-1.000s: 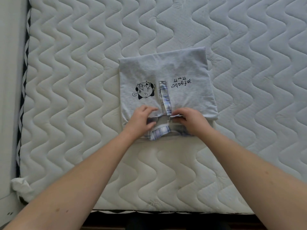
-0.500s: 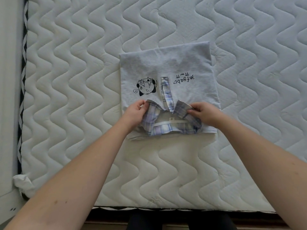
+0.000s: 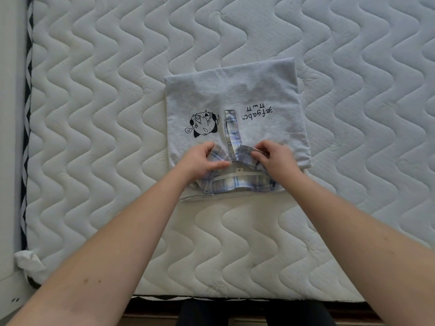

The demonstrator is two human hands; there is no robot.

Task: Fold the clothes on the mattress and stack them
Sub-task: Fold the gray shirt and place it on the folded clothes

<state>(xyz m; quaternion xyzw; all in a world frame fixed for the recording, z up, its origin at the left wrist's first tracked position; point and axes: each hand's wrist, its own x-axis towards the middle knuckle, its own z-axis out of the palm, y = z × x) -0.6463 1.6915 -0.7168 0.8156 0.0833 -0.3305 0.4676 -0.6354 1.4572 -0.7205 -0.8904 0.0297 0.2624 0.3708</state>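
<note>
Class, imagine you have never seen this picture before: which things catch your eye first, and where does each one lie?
A folded grey shirt with a black cartoon print lies mid-mattress, its collar towards the viewer. At its near edge the left hand and right hand each pinch one flap of the blue plaid collar. A plaid placket strip runs up the shirt between them.

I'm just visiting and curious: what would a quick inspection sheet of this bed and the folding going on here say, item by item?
Surface: white quilted mattress, wavy stitching.
Job's things: folded grey shirt lying flat, cartoon print and lettering on top; plaid collar at its near edge.
Clutter: crumpled white cloth at the mattress's near left corner.
Hands: left hand and right hand each pinch a collar flap.
Cables: nothing seen.
Surroundings: pale surface along the left edge; dark floor strip below the mattress.
</note>
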